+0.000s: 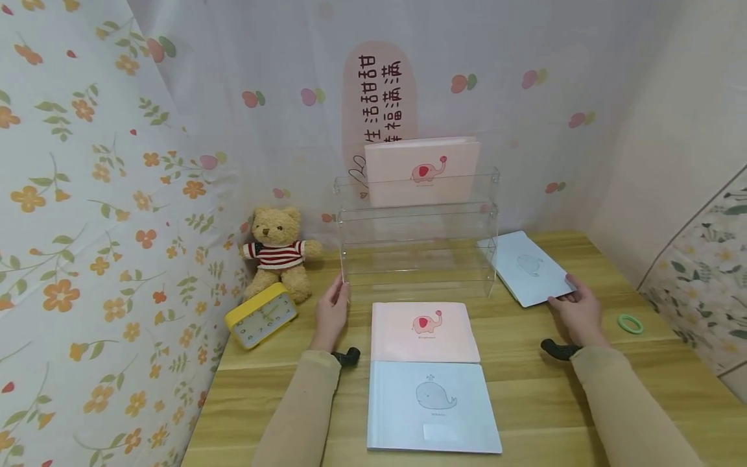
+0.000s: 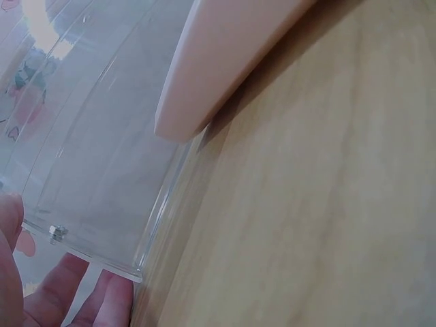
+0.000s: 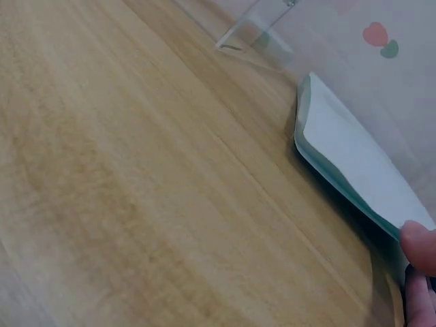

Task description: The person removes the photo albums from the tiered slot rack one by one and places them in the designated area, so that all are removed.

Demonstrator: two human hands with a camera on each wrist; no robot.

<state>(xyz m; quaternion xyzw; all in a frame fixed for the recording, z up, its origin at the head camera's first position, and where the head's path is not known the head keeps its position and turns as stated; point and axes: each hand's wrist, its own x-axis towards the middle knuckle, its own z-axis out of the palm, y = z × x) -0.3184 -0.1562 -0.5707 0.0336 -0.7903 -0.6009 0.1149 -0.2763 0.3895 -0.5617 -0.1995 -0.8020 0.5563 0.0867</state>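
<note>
My left hand grips the lower left side edge of a clear tiered rack; in the left wrist view the thumb and fingers lie on either side of its clear panel. Over on the right, my right hand pinches the near corner of a pale blue book with a whale on its cover, thumb on top and fingers beneath. A pink elephant book stands in the rack's top tier. In front of the rack lie another pink elephant book and another blue whale book.
A teddy bear in a striped shirt sits left of the rack, with a yellow clock before it. A green ring lies near the wooden table's right edge. Patterned curtains hang behind and at the sides.
</note>
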